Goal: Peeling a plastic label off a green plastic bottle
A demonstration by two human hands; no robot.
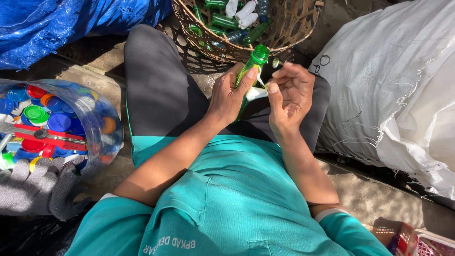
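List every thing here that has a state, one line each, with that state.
Green bottle: capped, held in left hand.
Label strip: partly peeled, pinched by right hand.
Woven basket: holds bottles.
Clear tub: open, holds caps.
Grey glove: off, lying by the tub.
White sack: bulging.

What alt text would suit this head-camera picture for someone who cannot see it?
A seated person's left hand holds a green plastic bottle while the right hand peels its label. A woven basket of bottles stands ahead, a tub of coloured caps at left.
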